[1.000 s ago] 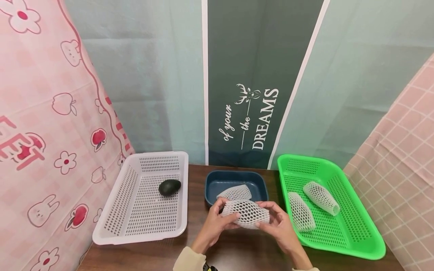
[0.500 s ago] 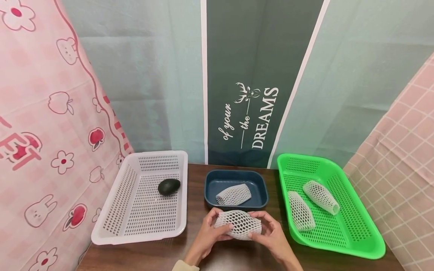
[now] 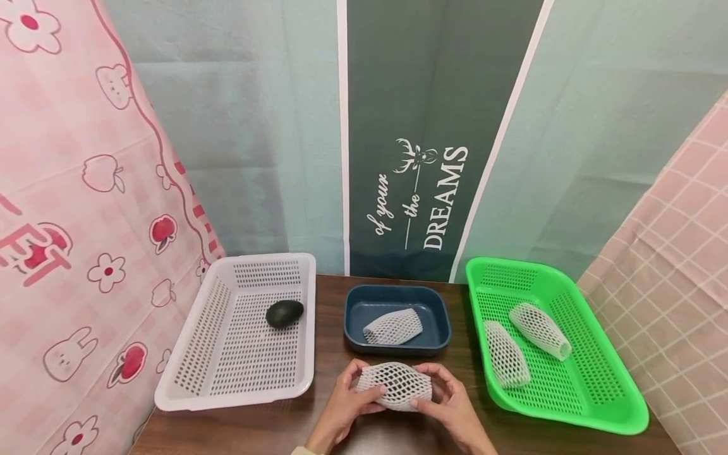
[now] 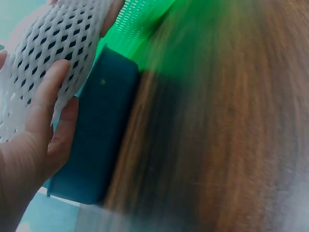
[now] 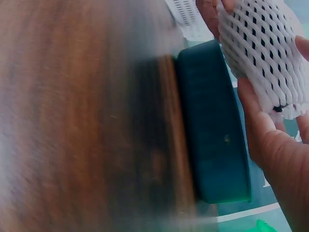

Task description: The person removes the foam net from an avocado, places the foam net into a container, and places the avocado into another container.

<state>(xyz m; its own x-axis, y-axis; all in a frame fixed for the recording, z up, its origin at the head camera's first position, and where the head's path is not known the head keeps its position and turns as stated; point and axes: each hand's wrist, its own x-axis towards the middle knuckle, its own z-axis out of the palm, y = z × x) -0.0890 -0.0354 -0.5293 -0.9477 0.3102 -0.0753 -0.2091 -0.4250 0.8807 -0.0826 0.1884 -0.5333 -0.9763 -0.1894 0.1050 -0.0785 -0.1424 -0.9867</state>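
Observation:
A white foam net sleeve (image 3: 395, 387) is held level between both hands over the near side of the table. Something dark shows through its mesh, and a dark bit shows at one end in the right wrist view. My left hand (image 3: 345, 406) grips the left end, its thumb lying on the near face. At the right end, my right hand (image 3: 450, 407) grips it the same way. Beyond the hands is a dark blue tray (image 3: 438, 342), with another foam net sleeve (image 3: 394, 327) lying in it.
A white perforated basket (image 3: 309, 354) at the left holds one dark avocado (image 3: 284, 314). At the right, a green basket (image 3: 617, 385) holds two sleeved pieces, a nearer one (image 3: 505, 354) and a farther one (image 3: 539, 330). Fabric curtains (image 3: 273, 158) stand behind the table.
Both hands have drawn the foam net sleeve toward me and slightly left, away from the blue tray. The sleeve in the tray, partly covered before, now shows whole.

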